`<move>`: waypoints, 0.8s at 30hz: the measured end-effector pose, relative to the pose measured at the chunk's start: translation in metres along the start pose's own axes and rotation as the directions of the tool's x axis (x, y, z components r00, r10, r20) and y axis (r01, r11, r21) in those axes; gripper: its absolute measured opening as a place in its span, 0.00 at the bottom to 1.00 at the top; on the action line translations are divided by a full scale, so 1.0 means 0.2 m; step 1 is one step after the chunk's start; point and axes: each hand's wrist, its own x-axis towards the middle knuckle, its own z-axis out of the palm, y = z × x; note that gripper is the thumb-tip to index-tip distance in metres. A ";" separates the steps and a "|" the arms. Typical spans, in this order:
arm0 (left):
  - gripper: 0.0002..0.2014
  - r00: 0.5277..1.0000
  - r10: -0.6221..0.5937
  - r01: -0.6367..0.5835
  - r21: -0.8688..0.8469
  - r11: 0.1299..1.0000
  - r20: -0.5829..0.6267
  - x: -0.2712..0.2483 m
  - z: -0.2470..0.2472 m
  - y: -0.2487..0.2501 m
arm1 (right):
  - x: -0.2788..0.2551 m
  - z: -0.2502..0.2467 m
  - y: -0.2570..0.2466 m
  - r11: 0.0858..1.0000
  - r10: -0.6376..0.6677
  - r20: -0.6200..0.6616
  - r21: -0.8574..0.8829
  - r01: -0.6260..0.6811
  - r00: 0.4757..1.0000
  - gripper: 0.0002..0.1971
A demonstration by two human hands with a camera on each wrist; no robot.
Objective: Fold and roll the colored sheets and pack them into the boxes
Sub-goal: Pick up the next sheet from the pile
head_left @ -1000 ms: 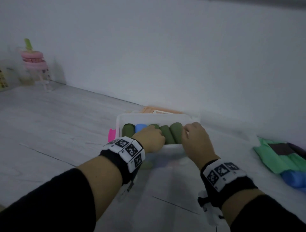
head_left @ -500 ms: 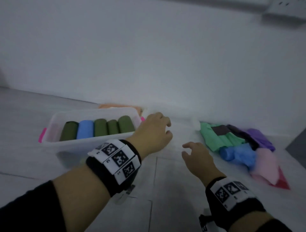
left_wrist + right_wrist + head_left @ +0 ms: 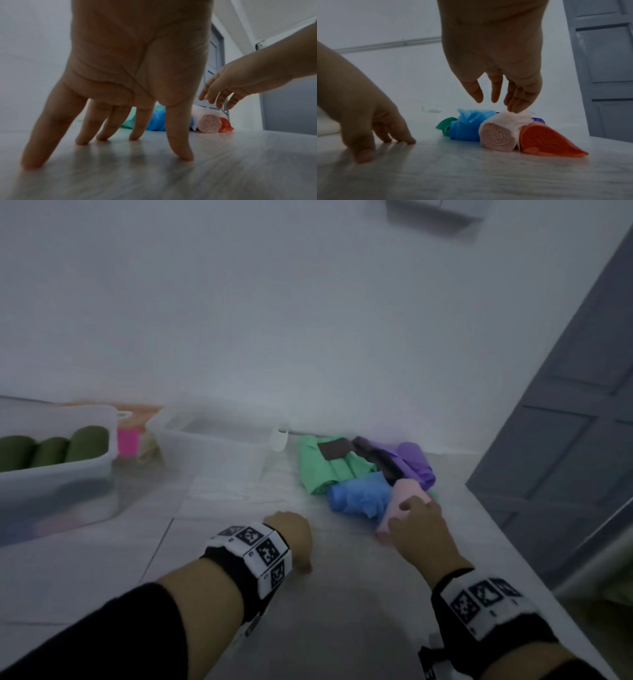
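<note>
Right hand moved onto pink roll, fingers loosely spread; left hand splayed on floor; red roll half hidden.

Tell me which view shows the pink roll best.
The right wrist view: the pink roll faces the camera, spiral end clear, right hand fingertips at its top. The left wrist view shows it smaller and farther off; the head view shows it from above, partly hidden by that hand.

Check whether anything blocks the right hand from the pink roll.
Nothing visible does. The right hand hangs open directly above the pale pink rolled sheet, fingertips at its top wrap. The blue roll and red folded sheet flank it, leaving the top exposed.
</note>
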 end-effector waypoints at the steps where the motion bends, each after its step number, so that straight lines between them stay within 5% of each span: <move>1: 0.28 1.000 -0.017 0.017 0.025 1.000 0.009 0.02 0.00 0.02 | 0.02 -0.01 0.03 1.000 0.017 0.017 0.021 -0.017 1.000 0.19; 9: 0.27 0.997 -0.068 0.068 0.001 0.998 -0.048 0.11 0.06 0.02 | 0.15 0.00 -0.04 0.985 0.099 -0.046 0.147 -0.091 0.994 0.21; 18: 0.34 0.994 -0.100 0.099 -0.028 0.995 -0.048 0.12 0.09 -0.02 | 0.09 0.00 -0.07 0.933 0.188 0.191 0.271 -0.236 0.963 0.45; 22: 0.36 0.995 -0.102 0.101 -0.025 0.995 -0.020 0.08 0.06 0.00 | -0.06 -0.01 -0.12 0.867 0.130 0.363 0.411 -0.283 0.923 0.34; 24: 0.49 0.998 -0.051 0.053 -0.062 0.997 0.025 0.04 0.07 -0.02 | -0.13 -0.02 -0.17 0.873 0.072 0.499 0.388 -0.297 0.863 0.21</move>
